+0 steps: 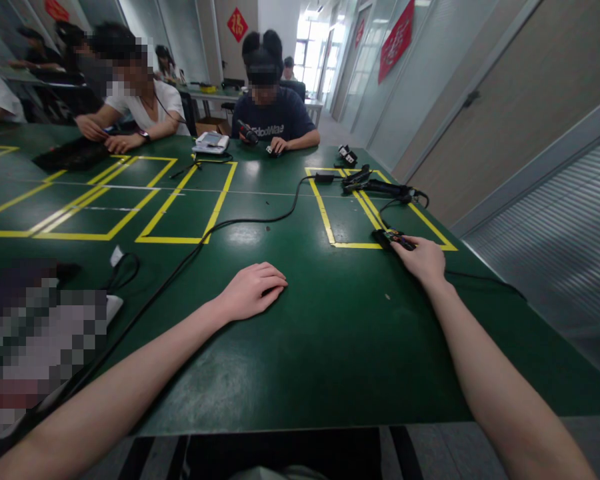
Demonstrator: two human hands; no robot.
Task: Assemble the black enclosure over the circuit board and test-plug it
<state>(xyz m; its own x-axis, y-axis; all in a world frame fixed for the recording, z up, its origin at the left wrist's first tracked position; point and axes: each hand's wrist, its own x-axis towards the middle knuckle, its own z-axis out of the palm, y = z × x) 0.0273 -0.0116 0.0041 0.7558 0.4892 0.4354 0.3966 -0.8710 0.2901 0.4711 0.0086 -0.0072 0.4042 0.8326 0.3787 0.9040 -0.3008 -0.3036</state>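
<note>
on the table (330, 353), the cable (250, 221) lies left of the device (394, 237).

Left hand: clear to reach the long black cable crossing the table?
Probably yes: the left hand seems free, and only bare tabletop shows between it and the cable's nearest stretch.

A navy-shirted co-worker (277, 117) sits across the counter (330, 353), near a white-topped co-worker (169, 100). A red diamond-shaped sign (237, 25) hangs on the wall behind; slatted blinds (560, 260) stand at far right.
</note>
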